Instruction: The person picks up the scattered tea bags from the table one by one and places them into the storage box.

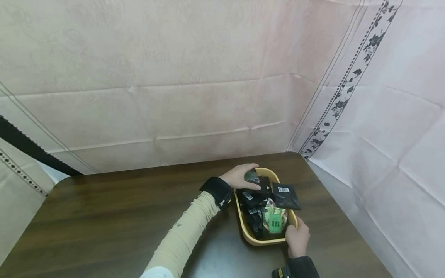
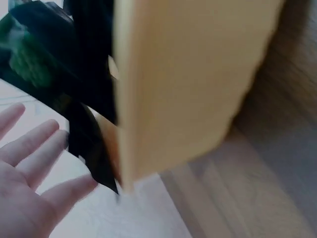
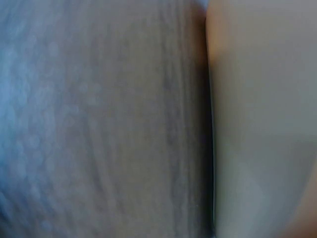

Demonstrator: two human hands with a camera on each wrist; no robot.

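Observation:
A yellow plastic basket (image 1: 256, 242) stands at the right part of the table, filled with black packets (image 1: 252, 199). On top near its front lies a packet with a bright green label (image 1: 276, 223). One black packet (image 1: 286, 197) sticks out over the right rim. My left hand (image 1: 240, 177) reaches over the far end with fingers spread. In the left wrist view its fingertips are right at the edge of a dark packet with a green picture (image 2: 32, 62). At the near right corner, my right hand (image 1: 297, 237) grips the rim, thumb on top and fingers hidden below.
The dark wooden table (image 1: 121, 216) extends to the left of the basket. Pale cloth (image 1: 174, 85) hangs behind it and along the right side, with a floral strip (image 1: 347, 88) at the corner. A black band (image 1: 34, 148) crosses the cloth at far left.

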